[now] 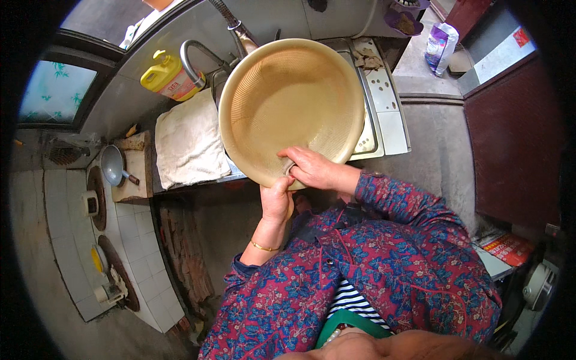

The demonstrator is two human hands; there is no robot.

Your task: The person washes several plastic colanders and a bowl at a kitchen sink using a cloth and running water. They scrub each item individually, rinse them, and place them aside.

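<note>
A large round tan plastic colander basket (288, 103) is tilted with its inside facing me, over a metal sink (377, 144). My left hand (274, 200) grips its near rim from below and outside. My right hand (310, 168) reaches over that same rim onto the inner mesh wall. A small greyish cloth-like piece (289, 167) is pinched in its fingers; I cannot tell exactly what it is. The two hands nearly touch at the rim. Most of the sink bowl is hidden behind the colander.
A curved metal faucet (193, 58) and yellow detergent jug (168, 76) stand behind left. A folded whitish cloth (191, 139) lies left of the colander. Farther left are a ladle (113, 162) and tiled stove (148, 270). A brown rag (366, 59) and standing pouch (441, 47) are right.
</note>
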